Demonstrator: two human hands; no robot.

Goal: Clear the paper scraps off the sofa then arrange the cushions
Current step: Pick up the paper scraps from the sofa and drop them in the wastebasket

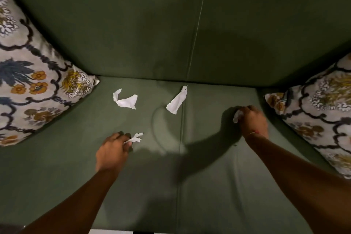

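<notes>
On the dark green sofa seat point(79, 157), my left hand point(112, 150) pinches a small white paper scrap point(136, 138) that sticks out past its fingers. My right hand point(253, 121) is closed on a crumpled white scrap point(237, 116), low against the seat. Two more white scraps lie loose further back: a bent one point(126, 99) on the left and a long one point(177, 100) beside the seat seam. A floral cushion point(32, 74) leans in the left corner and a second floral cushion point(319, 114) in the right corner.
The sofa backrest point(152, 24) rises behind the seat, with a seam running down its middle. A seam point(179, 167) divides the seat into two halves. The seat's front edge shows at the bottom of the view.
</notes>
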